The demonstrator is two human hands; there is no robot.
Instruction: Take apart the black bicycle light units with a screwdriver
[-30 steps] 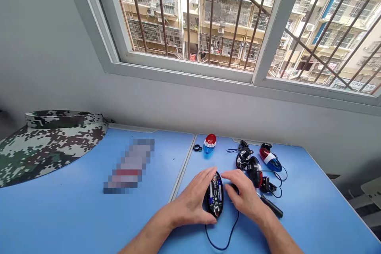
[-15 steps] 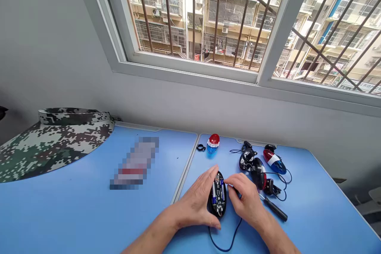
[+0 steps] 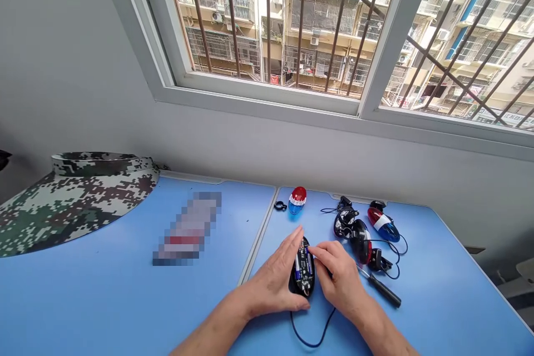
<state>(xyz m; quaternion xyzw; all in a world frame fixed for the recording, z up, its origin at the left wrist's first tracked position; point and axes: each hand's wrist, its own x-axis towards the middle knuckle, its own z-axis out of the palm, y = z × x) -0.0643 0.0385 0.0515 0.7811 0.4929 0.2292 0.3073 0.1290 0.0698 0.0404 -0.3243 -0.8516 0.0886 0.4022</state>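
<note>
My left hand grips an open black oval bike light housing from its left side, thumb at the lower end and fingers along the upper edge. Inside show a circuit board and blue-and-silver batteries. At the upper right of the housing, the index fingertip of my right hand touches near the right-hand battery. The other right fingers are curled, with something dark partly hidden beneath them. A black cable loops below, from the housing towards my right hand.
Behind the housing lie a red-and-blue light cover and a black ring clamp. To the right are a screwdriver, tangled black bike lights and a red-white-blue light. A camouflage sun visor rests at left.
My right index fingertip has shifted slightly left and up, onto the battery area at the housing's upper right. My left hand keeps its hold. The whole view has shifted slightly.
</note>
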